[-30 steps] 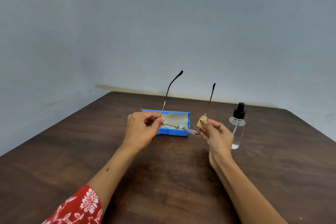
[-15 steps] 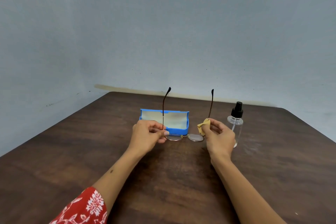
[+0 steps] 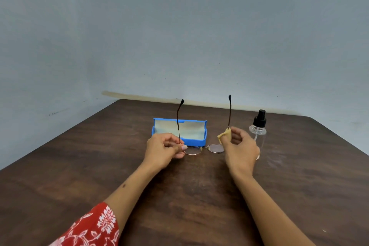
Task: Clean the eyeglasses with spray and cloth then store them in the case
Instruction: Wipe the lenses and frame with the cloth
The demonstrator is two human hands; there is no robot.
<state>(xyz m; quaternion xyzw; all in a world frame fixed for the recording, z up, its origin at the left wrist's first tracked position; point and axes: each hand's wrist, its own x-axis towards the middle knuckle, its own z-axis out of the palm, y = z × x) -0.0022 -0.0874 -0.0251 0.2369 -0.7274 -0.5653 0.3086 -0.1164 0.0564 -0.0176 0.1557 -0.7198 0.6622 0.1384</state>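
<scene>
Thin-framed eyeglasses (image 3: 215,148) hang lenses-down just above the brown table, their two dark-tipped temples pointing straight up. My left hand (image 3: 162,151) pinches the left hinge end beside the left lens. My right hand (image 3: 239,149) pinches the base of the right temple through a small yellow cloth (image 3: 225,135). Behind the glasses lies the open blue case (image 3: 196,142) with a pale lining. A clear spray bottle (image 3: 258,130) with a black pump top stands to the right, partly hidden by my right hand.
The dark wooden table (image 3: 179,195) runs into a corner of grey-blue walls at the back and left. Its right edge slants away behind the bottle. My left arm carries a red floral sleeve (image 3: 89,227) at the bottom.
The glasses have turned from tilted to level, temples now vertical, and have come lower and nearer me. Both hands kept their hold and moved slightly apart.
</scene>
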